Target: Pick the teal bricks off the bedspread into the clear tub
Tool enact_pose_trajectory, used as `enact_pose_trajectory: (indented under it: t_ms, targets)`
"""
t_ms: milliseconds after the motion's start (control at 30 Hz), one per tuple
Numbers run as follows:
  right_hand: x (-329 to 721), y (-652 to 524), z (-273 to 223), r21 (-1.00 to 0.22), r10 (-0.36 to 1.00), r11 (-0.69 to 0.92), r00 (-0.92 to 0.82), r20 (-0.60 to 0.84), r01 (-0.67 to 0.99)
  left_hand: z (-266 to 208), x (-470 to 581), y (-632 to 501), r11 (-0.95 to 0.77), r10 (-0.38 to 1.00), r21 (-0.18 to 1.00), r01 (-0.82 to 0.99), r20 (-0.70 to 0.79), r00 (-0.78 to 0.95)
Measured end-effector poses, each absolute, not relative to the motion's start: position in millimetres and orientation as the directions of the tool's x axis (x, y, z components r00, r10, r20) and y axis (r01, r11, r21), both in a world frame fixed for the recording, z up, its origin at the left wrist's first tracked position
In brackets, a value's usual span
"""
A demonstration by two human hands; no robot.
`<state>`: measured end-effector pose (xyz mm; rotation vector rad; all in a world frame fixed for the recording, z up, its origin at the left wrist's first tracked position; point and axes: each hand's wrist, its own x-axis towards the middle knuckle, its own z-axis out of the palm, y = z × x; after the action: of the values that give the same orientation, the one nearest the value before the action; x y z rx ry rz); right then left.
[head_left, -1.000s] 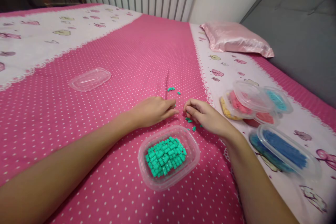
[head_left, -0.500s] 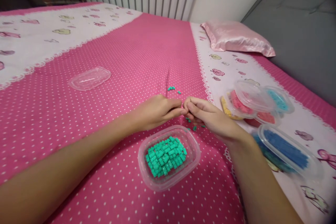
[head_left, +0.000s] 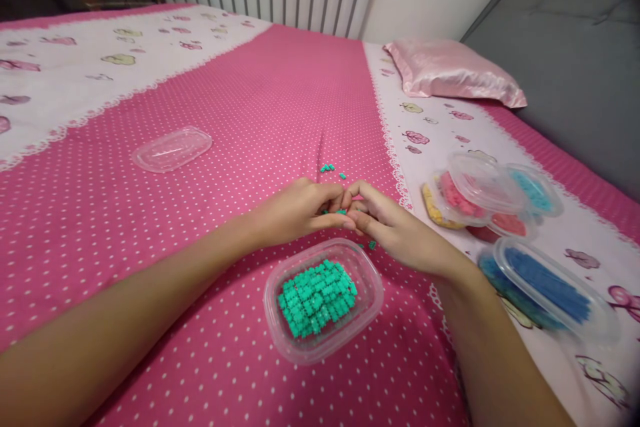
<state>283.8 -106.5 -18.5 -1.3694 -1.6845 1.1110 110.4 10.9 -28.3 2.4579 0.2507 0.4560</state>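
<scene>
My left hand (head_left: 305, 213) and my right hand (head_left: 387, 223) meet at the fingertips above the bed. Their fingers are curled, and a few small green plastic pieces (head_left: 341, 212) show between them; exactly how these are gripped is partly hidden. Just below the hands sits an open clear tub (head_left: 373, 303) with a block of green interlocking pieces (head_left: 317, 299) inside. Loose green pieces (head_left: 327, 167) lie on the sheet beyond my fingers, and another loose piece (head_left: 372, 245) rests by the tub's far rim.
A clear lid (head_left: 173, 149) lies at the left on the pink dotted sheet (head_left: 240, 113). On the right are stacked tubs with pink pieces (head_left: 457, 193), light blue pieces (head_left: 531, 188) and dark blue pieces (head_left: 547, 283). A pink pillow (head_left: 455, 70) rests farther back.
My hands have opened slightly at the fingertips, so green pieces now show between them. The right hand's fingers have spread a little toward the left hand. The tubs stay put.
</scene>
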Motion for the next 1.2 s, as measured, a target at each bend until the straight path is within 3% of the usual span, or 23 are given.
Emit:
enact_pose_trajectory:
  t_ms: [233, 567, 900, 1200]
  targets:
    - [282.8, -105.8, -20.1, -0.898, 0.99, 0.044, -0.139, -0.019, 0.438, -28.0, 110.0, 8.9, -0.812, 0.275, 0.58, 0.064, 0.283, 0.919]
    - [288.0, -106.4, -21.0, -0.876, 0.987, -0.01, -0.137, -0.087, 0.483, -32.9, 108.8, 11.1, -0.917, 0.231, 0.383, 0.112, 0.281, 0.932]
    - [297.2, -106.8, -25.0, -0.882, 0.99, -0.05, -0.096, -0.107, 0.468, -28.4, 104.8, 14.2, -0.958, 0.171, 0.278, 0.076, 0.336, 0.926]
    - [299.0, -108.0, -19.2, -0.877, 0.985, -0.049, -0.123, -0.122, 0.478, -26.3, 104.9, 10.8, -0.966, 0.146, 0.251, 0.055, 0.357, 0.923]
